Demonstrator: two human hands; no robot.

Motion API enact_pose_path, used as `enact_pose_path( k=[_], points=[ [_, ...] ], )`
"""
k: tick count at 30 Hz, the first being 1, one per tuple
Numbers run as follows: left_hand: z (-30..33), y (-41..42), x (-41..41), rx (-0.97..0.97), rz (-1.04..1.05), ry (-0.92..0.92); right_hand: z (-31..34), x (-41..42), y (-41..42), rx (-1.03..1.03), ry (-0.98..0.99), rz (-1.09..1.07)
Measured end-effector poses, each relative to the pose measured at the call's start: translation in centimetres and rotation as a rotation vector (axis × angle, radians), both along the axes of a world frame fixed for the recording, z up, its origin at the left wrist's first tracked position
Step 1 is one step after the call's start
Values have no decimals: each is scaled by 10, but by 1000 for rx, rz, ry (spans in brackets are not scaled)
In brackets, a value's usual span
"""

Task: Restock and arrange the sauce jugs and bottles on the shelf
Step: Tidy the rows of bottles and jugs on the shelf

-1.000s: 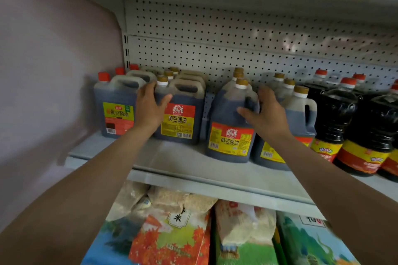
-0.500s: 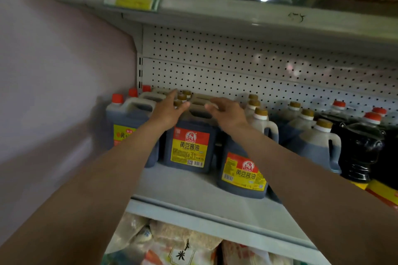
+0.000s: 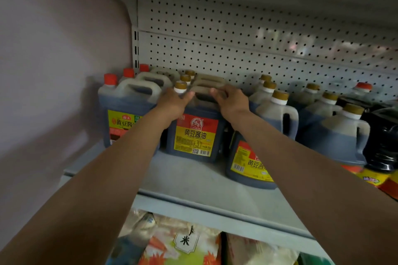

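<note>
Both hands up on the middle soy sauce jug (image 3: 195, 133), standing upright on the shelf (image 3: 193, 180) between a red-capped jug (image 3: 127, 112) and a round jug (image 3: 251, 161) set further forward. Left hand (image 3: 172, 103) curled over the jug's left shoulder by the gold cap (image 3: 180, 86). Right hand (image 3: 231, 101) gripping the jug's top handle. More gold-capped jugs (image 3: 336, 133) lined up to the right, against the pegboard back (image 3: 237, 45)

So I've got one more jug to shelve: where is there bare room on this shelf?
Bare shelf runs along the front edge, before the square jug that both hands hold, left of the round jug. The back rows against the pegboard and the right end with the black bottles are crowded.
</note>
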State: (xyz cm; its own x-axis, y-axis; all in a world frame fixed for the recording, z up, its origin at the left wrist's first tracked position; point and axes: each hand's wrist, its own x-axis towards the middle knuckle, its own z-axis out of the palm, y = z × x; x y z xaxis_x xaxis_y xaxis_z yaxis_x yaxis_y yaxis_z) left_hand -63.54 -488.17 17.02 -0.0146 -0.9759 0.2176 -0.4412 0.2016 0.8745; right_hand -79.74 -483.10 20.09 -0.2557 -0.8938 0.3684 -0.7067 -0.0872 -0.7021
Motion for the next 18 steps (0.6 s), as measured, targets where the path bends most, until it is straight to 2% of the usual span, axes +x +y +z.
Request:
enact_pose_path(
  k=[11, 15, 18],
  points=[
    [-1, 7, 10, 14, -104, 7, 0, -7, 17, 15, 50, 25],
    [3, 14, 10, 48, -142, 52, 7, -12, 16, 95, 27, 58],
    [18, 24, 9, 47, -135, 78, 30, -19, 9, 137, -80, 12]
  ],
)
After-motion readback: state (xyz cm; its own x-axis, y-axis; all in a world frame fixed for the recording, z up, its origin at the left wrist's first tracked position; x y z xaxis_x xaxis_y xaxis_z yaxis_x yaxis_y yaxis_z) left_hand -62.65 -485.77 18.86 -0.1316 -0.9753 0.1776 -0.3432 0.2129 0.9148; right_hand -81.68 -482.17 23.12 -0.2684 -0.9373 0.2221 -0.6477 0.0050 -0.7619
